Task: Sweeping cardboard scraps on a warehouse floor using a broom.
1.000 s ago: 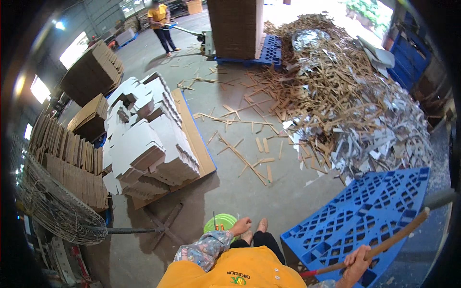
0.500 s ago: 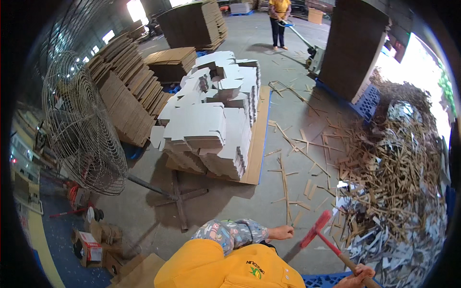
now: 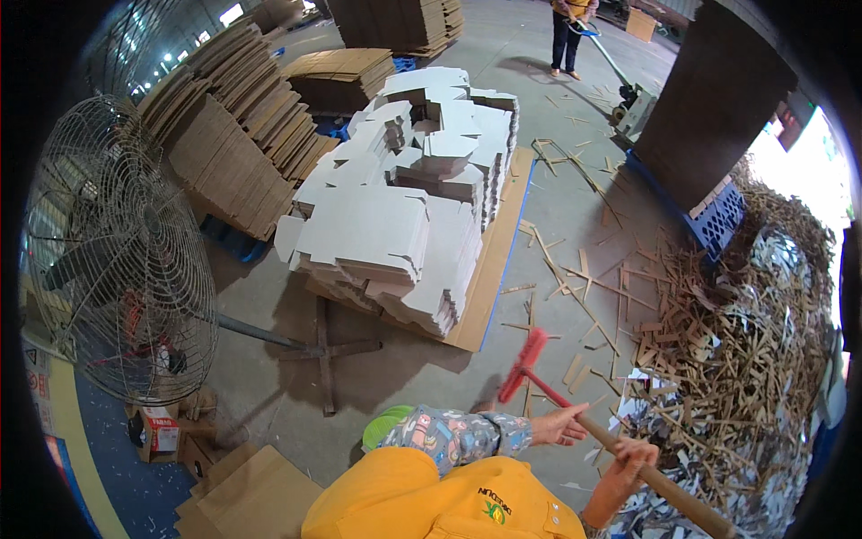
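A push broom with a red head [image 3: 523, 365] and a long wooden handle [image 3: 678, 497] slants across my front, its head over the floor scraps. Closed round the wooden handle is my right hand [image 3: 631, 460]. My left hand [image 3: 558, 426] reaches along the upper shaft with fingers stretched out; they come up to the handle, but I cannot tell whether they touch it. A patterned sleeve [image 3: 480, 437] covers my left arm. Thin cardboard strips [image 3: 575, 368] lie scattered on the grey floor beyond the broom head.
A large heap of cardboard scraps [image 3: 745, 386] rises at the right. White flattened boxes [image 3: 368, 225] are stacked on a pallet ahead. A caged fan [image 3: 135, 251] stands left. Beyond, a person [image 3: 567, 36] holds a pallet jack handle beside a tall brown stack [image 3: 709, 90].
The broom head has swung left and farther from me. My right hand has moved up and left with the handle, and my left hand has opened and moved toward it.
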The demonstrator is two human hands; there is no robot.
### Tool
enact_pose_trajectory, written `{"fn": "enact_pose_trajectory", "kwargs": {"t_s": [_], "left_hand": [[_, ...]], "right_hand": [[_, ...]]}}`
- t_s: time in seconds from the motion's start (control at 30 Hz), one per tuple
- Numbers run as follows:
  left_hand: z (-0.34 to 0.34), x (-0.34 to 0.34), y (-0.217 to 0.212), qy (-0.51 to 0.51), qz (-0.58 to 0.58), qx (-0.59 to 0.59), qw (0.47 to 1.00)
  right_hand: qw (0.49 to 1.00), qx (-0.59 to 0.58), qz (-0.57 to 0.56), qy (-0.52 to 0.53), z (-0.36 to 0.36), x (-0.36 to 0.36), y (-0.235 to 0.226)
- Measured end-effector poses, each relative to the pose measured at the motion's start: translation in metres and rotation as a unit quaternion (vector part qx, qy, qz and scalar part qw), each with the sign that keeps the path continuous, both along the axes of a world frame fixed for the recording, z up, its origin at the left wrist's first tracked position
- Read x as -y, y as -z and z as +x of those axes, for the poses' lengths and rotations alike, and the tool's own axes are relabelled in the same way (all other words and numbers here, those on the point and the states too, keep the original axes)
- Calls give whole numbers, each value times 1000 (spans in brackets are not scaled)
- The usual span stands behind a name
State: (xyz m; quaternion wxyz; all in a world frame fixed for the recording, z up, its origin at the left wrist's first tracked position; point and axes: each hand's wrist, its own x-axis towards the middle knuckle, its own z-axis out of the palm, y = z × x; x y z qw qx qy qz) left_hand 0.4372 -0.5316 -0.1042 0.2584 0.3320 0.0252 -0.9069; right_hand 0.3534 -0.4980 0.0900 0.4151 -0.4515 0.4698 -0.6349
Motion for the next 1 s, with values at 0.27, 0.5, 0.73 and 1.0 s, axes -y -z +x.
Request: {"fn": "enact_pose_trajectory", "kwargs": {"t_s": [0.27,0.5,0.73,1.0], "left_hand": [[33,14,105,-180,124,158,963],[44,25,109,-193,163,200,947],[-39,41,152,-183,185,279,924],[-330,4,294,2,-199,240,950]], "right_hand": [[991,17,33,-126,7,40,-11],[984,25,89,-151,-26,63,33],[973,26,186,-134,-108,61,130],[942,-228,241,50,-298,22,90]]}}
